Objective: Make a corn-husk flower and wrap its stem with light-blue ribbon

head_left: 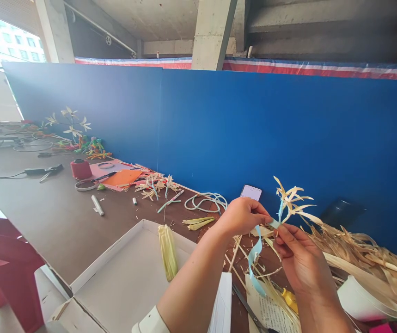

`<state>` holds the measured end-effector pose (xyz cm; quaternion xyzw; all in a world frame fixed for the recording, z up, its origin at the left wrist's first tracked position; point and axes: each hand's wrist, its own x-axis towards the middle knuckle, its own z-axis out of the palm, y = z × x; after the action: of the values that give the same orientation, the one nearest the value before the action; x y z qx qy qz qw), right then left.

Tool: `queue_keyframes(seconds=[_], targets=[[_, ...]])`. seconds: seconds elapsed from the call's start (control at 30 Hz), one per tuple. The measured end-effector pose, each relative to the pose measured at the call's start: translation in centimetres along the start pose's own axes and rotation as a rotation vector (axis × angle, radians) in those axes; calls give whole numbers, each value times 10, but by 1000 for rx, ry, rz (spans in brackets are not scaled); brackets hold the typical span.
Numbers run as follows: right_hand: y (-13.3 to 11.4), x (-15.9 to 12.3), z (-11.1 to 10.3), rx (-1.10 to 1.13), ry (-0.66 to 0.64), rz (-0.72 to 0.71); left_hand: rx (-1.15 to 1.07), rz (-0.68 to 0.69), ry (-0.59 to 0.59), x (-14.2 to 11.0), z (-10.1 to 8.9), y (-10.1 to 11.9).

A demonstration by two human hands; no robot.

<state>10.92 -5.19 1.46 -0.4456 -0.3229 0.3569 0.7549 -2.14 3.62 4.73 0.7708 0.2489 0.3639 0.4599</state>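
My right hand (pixel 295 249) pinches the base of a corn-husk flower (pixel 290 199), whose pale narrow petals spread upward above the fingers. Light blue wrapping shows on part of its stem. Between thumb and fingers, my left hand (pixel 248 215) grips a light blue paper strip (pixel 254 259). One part of the strip stretches across to the stem at my right fingertips, and its loose end curls down over the table. Both hands are closed and close together. The lower end of the stem is hidden by the right hand.
A white box lid (pixel 115 282) holding a green husk bundle (pixel 168 252) lies left. Scissors (pixel 250 307), a white cup (pixel 368 298) and dried husks (pixel 364 249) are near my hands. A phone (pixel 251 192) leans against the blue partition (pixel 288 125). Red thread (pixel 81 169) stands farther left.
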Motion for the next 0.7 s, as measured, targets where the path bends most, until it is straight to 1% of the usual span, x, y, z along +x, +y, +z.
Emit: queue_keyframes(seconds=[0.13,0.23,0.33,0.43,0.53,0.7], targets=[[1,0,-3,13,-48,37,-6,15,-2,1,1,-2],[1,0,-7,37,-67,83,-13,37,-25,0,-4,-2],[1,-1,-9,53,-133,122,-56,124,-73,-2,-10,-2],[0,-1,-9,50,-187,124,-52,208,-70,-2,-14,-3],[0,0,-8,47,-159,110,6,263,-31,-2,-14,-3],[-1,1,-7,39,-118,107,88,314,18,-2,-15,-2]])
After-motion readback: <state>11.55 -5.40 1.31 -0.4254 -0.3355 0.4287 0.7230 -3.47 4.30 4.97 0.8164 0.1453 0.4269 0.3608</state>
